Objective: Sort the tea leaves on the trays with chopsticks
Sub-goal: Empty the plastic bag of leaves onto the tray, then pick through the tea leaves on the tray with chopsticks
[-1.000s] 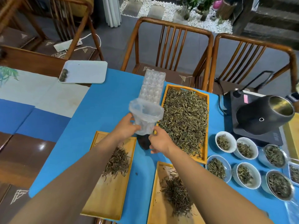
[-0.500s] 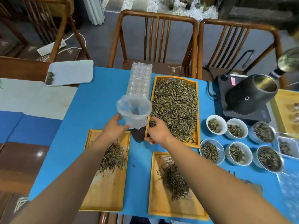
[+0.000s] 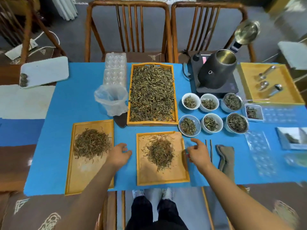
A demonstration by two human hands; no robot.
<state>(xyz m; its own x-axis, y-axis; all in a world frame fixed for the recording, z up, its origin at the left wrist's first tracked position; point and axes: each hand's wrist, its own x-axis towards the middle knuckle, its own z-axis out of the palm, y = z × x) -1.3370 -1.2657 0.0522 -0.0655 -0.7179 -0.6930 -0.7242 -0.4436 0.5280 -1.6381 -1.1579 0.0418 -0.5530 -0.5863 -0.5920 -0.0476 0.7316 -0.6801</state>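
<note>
Tabletop (image 3: 69,113): blue cloth, crowded from edge to edge, so any wide sweep of an arm risks knocking something.
Big tray (image 3: 152,125): heaped with tea leaves at the far middle edge; a careless reach over it could drag leaves onto the cloth.
Left tray (image 3: 73,180): at the near left edge, one pile of tea on it.
Middle tray (image 3: 163,177): near edge, between the hands, loose pile (image 3: 159,152) that scatters at a bump.
Bag (image 3: 112,100): flimsy plastic over a cup, just left of the big tray, easy to tip.
Bowls (image 3: 211,124): six, filled, close to the right hand's path.
Left hand (image 3: 118,155): empty, fingers loosely curled, between the two near trays.
Right hand (image 3: 198,155): empty, fingers spread, beside the middle tray.
Chopsticks (image 3: 208,149): lying on the cloth just right of that hand; a rushed grab could roll them away.
</note>
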